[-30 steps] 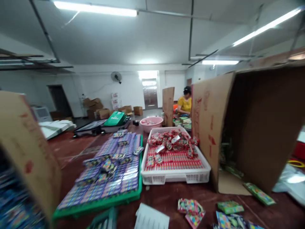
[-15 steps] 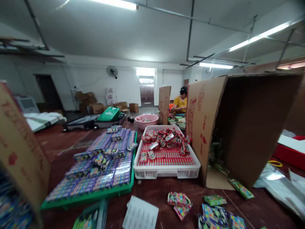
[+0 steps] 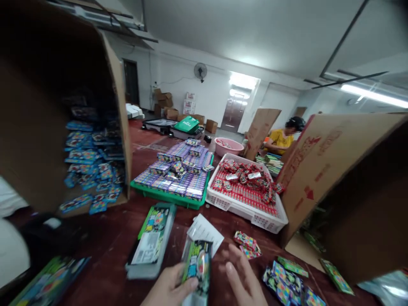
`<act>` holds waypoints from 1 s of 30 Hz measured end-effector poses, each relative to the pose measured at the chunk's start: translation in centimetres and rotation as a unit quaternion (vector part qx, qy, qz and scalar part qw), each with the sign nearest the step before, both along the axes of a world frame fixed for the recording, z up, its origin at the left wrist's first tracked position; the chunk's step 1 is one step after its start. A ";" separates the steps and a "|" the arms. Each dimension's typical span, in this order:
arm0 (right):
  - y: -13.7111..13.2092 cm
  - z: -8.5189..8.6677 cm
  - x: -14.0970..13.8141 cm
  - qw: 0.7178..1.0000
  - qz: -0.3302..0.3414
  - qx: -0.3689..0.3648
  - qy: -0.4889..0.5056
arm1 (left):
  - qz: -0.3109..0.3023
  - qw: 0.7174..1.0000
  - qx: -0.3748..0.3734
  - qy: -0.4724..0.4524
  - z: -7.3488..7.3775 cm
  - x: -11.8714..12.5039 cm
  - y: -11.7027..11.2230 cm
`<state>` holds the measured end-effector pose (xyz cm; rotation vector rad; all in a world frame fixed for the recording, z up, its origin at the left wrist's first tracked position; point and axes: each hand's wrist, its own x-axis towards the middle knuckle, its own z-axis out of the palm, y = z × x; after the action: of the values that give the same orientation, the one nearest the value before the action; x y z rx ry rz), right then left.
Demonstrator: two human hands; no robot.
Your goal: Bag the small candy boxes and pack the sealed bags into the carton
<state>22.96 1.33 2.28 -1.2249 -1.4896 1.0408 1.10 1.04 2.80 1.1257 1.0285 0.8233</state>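
My left hand (image 3: 175,284) grips a flat green-and-black printed package (image 3: 201,261) low in the middle of the view, thumb across its front. To its right my right hand (image 3: 244,278) is open, fingers apart and holding nothing, a little blurred. Just behind the package lies a white sheet (image 3: 208,231) with rows of marks. Left of my left hand, a pile of similar green-and-black packages (image 3: 157,225) in clear plastic lies on the dark red table (image 3: 111,242). Small red packets (image 3: 247,243) lie beyond my right hand, with blue-purple packets (image 3: 282,282) to its right.
A green tray (image 3: 165,197) of purple packets and a white crate (image 3: 229,203) of red packets stand behind. Cardboard boxes flank the table: the left box (image 3: 123,110) holds blue packets, the right box (image 3: 306,170) opens toward me. A person in yellow (image 3: 278,139) sits beyond.
The view has turned left and down, bringing the left box's inside into sight. Both my hands have come into view, the left with a green-and-black package in it.
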 end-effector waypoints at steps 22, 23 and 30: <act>-9.5 -1.0 -7.9 0.976 -0.151 0.074 -0.142 | 0.307 0.926 0.181 0.124 -1.5 2.1 -8.5; -9.6 -1.2 -8.1 0.974 -0.159 0.074 -0.145 | 0.316 0.915 0.191 0.160 -1.4 2.1 -8.9; -9.9 -2.5 -8.5 0.971 -0.171 0.047 -0.159 | 0.248 0.922 0.181 0.237 -2.3 1.0 -12.1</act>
<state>14.50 -8.58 -0.18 -1.5669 -1.4734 0.5566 2.06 -11.05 0.48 1.4446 1.6573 1.2106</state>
